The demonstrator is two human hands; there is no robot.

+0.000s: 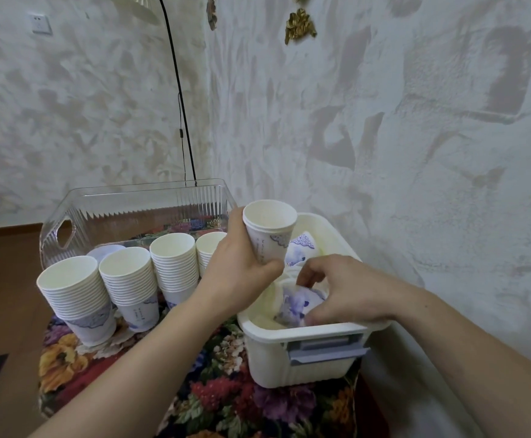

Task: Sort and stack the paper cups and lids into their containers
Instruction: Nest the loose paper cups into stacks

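My left hand (242, 270) grips a short stack of white paper cups (270, 229) with blue print, held upright above the white plastic bin (305, 352). Inside that bin my right hand (343, 292) pinches a loose cup (295, 303) lying on its side. Another printed cup (302, 248) lies deeper in the bin. Several tall stacks of cups (77, 295) (130, 286) (174, 267) (209, 251) stand in a row to the left. A pale lid (106, 251) lies behind them.
A clear ribbed plastic container (138, 213) stands behind the stacks on the floral tablecloth (213, 374). A black lamp pole (182, 99) rises behind it. The textured wall (416, 153) runs close along the right of the bin.
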